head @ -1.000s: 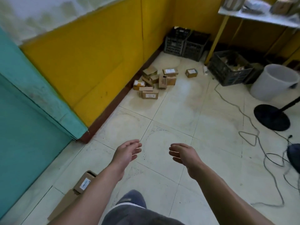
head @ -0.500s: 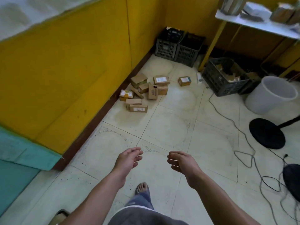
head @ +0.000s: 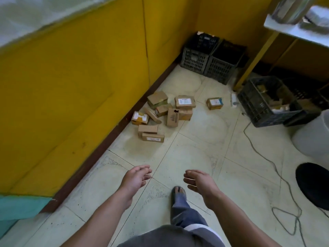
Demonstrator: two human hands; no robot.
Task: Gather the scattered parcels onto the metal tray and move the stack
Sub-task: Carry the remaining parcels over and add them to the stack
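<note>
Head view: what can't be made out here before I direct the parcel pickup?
- Metal tray: none identifiable in the head view; the things on the shelf are blurred and cut off by the top edge.
- Parcel pile: boxes overlap, so the exact count is unsure.
- Parcel labels: too small to read.
- Black crate: contents dim, partly hidden by its walls.
- White bucket: cut off by the right edge.

Counting now — parcels (head: 185,102): ten, nine bunched, one apart | crates (head: 195,59): three in clear sight | bucket (head: 313,139): one | black disc (head: 313,182): one | left hand (head: 136,179) plus right hand (head: 199,182): two | foot (head: 178,191): one
</note>
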